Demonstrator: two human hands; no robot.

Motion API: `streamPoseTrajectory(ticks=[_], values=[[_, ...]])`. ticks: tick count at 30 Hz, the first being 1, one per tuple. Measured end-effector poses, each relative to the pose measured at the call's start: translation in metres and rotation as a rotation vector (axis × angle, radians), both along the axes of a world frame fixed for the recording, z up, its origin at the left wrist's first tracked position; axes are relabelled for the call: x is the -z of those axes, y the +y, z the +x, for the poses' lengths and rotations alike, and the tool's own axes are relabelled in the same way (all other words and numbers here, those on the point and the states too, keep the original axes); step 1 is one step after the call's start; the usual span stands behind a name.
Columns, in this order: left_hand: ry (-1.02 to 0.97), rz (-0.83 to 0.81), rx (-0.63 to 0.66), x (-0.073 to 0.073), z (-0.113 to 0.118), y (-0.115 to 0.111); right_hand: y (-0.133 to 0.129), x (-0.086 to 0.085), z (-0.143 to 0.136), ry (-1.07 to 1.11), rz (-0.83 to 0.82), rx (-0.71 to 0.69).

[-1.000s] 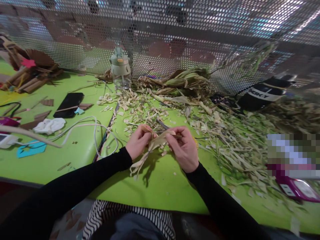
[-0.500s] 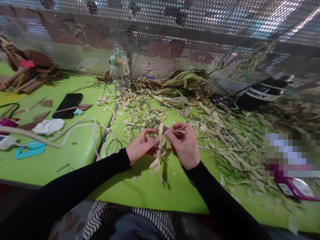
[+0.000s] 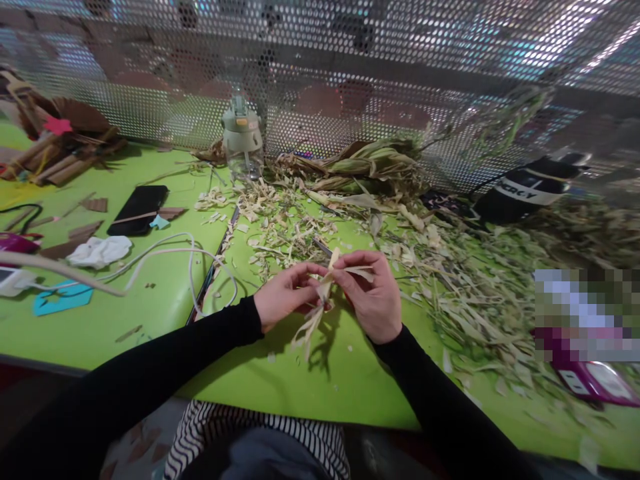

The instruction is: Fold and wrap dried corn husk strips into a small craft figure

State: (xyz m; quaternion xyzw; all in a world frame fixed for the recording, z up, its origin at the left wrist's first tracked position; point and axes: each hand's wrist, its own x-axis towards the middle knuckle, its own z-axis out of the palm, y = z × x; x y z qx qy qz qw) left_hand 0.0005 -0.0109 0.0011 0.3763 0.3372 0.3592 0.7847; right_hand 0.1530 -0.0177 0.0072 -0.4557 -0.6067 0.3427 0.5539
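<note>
A small bundle of pale dried husk strips (image 3: 313, 323) is held between both hands above the green table (image 3: 280, 393). On its left side, my left hand (image 3: 287, 293) is closed, fingers and thumb pinching the middle of the bundle. My right hand (image 3: 373, 293) pinches a husk strip near the top, and a loose strip end sticks out between its fingers. The bundle slants, its frayed ends hanging down to the left. My right hand partly covers something red beneath it.
Husk scraps (image 3: 280, 227) and dry leaves (image 3: 470, 293) litter the table. Behind stand a clear bottle (image 3: 243, 140) and a braided husk bunch (image 3: 370, 163). At left are a black phone (image 3: 139, 210), white cable (image 3: 193, 267) and crumpled tissue (image 3: 99, 252). A black pouch (image 3: 525, 190) lies at right.
The bundle has tilted, its lower ends swinging left and its top leaning right. The fingers of my left hand have stretched up toward my right fingertips.
</note>
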Motion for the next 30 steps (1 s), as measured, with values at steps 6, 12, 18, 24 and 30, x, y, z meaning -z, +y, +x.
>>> streamPoseTrajectory(ticks=[6, 12, 18, 24, 30], values=[[-0.047, -0.063, -0.106, -0.002, 0.002, 0.001, -0.002, -0.003, 0.0, -0.032, -0.019, -0.042], [-0.018, -0.037, -0.158, -0.001, -0.002, 0.004, 0.004, -0.001, 0.006, 0.065, -0.03, -0.075], [0.192, 0.272, -0.253, -0.002, -0.005, 0.005, 0.007, 0.006, 0.002, 0.035, -0.294, -0.095], [0.349, 0.609, -0.155, 0.005, -0.007, 0.003, 0.003, 0.004, -0.001, -0.372, -0.009, 0.064], [0.339, 0.619, -0.162, 0.01, -0.007, 0.004, 0.004, 0.008, 0.004, -0.401, 0.058, 0.086]])
